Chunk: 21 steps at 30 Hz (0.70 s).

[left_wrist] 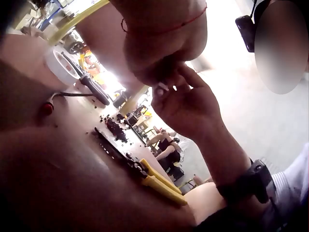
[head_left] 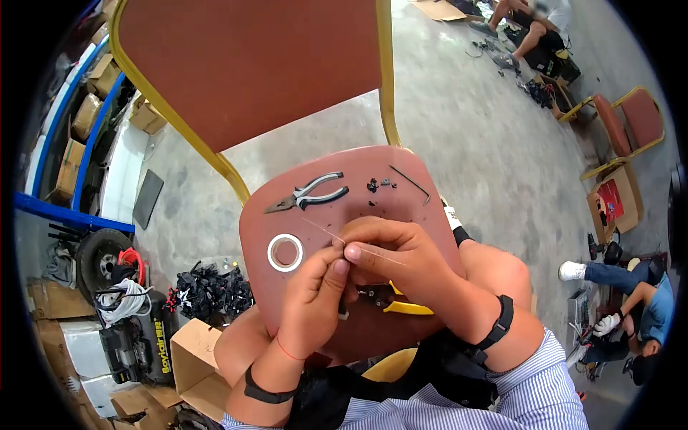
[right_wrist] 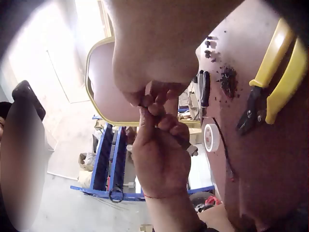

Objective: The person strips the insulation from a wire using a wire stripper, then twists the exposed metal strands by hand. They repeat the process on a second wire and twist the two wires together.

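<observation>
Over the chair seat my two hands meet fingertip to fingertip. Between thumb and fingers my left hand (head_left: 315, 290) pinches a thin, hair-like strand (head_left: 322, 229), which slants out past the fingertips on both sides. My right hand (head_left: 394, 247) pinches the same strand from the other side, thumb against forefinger. In the right wrist view a small pale grey piece (right_wrist: 192, 150) sticks out beside the left hand's curled fingers, mostly hidden. Yellow-handled pliers (head_left: 408, 308) lie below the hands, partly covered by them. A white tape roll (head_left: 285, 253) is left of the left hand.
Grey-handled pliers (head_left: 315, 192), black bits (head_left: 373, 185) and a hex key (head_left: 412, 185) lie on the reddish-brown seat (head_left: 261, 222). A dark cable with a red tip (left_wrist: 48, 108) shows low over the seat. An open cardboard box (head_left: 193, 358) stands at lower left; other people sit at right.
</observation>
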Tool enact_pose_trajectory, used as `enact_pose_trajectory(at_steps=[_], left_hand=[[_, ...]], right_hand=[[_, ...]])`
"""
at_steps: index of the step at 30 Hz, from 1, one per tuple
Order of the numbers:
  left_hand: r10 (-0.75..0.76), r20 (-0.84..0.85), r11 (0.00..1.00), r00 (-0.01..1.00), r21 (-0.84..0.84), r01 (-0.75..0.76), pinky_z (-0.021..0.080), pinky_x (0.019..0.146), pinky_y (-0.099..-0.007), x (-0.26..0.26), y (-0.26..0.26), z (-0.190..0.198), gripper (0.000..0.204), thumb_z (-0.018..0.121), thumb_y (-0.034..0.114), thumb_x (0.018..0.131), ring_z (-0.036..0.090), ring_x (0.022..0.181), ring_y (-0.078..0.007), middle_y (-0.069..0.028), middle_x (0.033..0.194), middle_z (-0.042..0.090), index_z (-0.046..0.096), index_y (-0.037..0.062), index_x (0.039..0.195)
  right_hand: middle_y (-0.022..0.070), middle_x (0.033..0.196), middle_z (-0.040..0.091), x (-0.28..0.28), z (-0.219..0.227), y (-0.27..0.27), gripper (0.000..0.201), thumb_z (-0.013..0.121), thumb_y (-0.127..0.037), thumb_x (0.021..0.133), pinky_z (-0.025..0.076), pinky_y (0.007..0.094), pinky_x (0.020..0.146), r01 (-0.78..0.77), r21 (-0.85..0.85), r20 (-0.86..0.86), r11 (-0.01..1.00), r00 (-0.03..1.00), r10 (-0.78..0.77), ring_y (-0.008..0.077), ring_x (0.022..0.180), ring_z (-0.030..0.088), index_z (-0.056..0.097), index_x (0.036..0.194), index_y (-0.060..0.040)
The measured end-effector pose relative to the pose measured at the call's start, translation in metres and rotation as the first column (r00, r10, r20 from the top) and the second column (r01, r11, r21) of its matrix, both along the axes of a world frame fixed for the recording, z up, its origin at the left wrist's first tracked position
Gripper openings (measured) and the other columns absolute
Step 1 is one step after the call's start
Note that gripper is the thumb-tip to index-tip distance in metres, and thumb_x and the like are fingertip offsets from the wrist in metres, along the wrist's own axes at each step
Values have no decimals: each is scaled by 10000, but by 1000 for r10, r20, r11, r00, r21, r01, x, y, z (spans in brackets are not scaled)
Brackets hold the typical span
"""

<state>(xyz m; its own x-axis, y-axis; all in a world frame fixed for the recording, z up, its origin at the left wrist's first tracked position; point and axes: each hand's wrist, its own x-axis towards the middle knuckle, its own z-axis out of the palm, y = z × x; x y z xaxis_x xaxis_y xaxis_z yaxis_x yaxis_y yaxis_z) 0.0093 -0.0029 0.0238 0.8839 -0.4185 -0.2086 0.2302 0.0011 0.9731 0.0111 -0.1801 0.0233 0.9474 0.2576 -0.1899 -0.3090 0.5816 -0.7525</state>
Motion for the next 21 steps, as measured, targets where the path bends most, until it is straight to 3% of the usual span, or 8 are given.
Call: enact_pose_trajectory(at_steps=[5,10,14,15,16,18,20,21], left_hand=[[-56,11,998,998,-11,56,499,726,-261,-4,-1,1,277,472,199,1108,597,804,-119,-50,903,651,617,-18,1200],[-41,23,998,999,-55,43,519,747,-277,-1,2,-4,283,494,224,1101,611,816,-141,-56,915,652,610,-17,1197],[16,-130,987,991,-159,-37,490,701,-230,-1,8,-8,233,520,176,1091,594,782,-98,-30,931,654,620,10,1220],[42,-166,979,985,-190,-74,484,688,-226,-1,9,-10,227,530,185,1087,590,770,-94,-29,923,654,625,20,1210],[69,-200,968,977,-222,-114,478,675,-222,0,9,-11,221,539,194,1084,586,757,-90,-28,915,653,629,29,1200],[132,-157,980,979,-125,-152,470,648,-226,4,9,-4,232,556,226,1074,573,724,-99,-26,880,636,632,34,1179],[173,-145,983,974,-38,-180,435,613,-203,6,9,3,228,562,252,1070,554,685,-84,-13,859,627,635,61,1171],[179,-146,980,973,-54,-189,425,605,-199,5,7,4,224,557,254,1072,549,678,-81,-14,858,627,635,67,1167]], right_hand=[[77,876,665,-5,5,-4,176,656,-124,1012,560,296,635,-28,-14,-74,1000,997,27,148,693,645,665,1099,29],[59,880,661,-2,-4,0,186,638,-130,1025,540,285,640,-38,-25,20,999,999,39,130,723,635,665,1129,22],[42,864,650,-3,-6,4,198,612,-126,1040,527,274,655,-60,-94,54,994,996,65,120,723,626,667,1153,27],[36,861,647,-4,-3,3,200,605,-125,1044,524,270,661,-57,-113,49,992,997,63,115,723,622,669,1157,28],[78,882,676,-5,2,2,228,655,-146,1002,537,328,707,9,-296,38,955,999,3,191,764,656,674,1142,32],[123,896,688,-7,-4,-12,277,697,-170,941,535,393,751,101,-768,244,633,959,143,265,820,668,674,1130,32],[172,945,672,-15,-14,-26,366,768,-256,823,501,472,838,245,-951,300,190,884,358,363,939,643,669,1066,-1],[158,950,662,-25,-15,-28,365,777,-277,816,493,458,846,219,-973,228,71,875,428,350,943,637,665,1043,-15]])
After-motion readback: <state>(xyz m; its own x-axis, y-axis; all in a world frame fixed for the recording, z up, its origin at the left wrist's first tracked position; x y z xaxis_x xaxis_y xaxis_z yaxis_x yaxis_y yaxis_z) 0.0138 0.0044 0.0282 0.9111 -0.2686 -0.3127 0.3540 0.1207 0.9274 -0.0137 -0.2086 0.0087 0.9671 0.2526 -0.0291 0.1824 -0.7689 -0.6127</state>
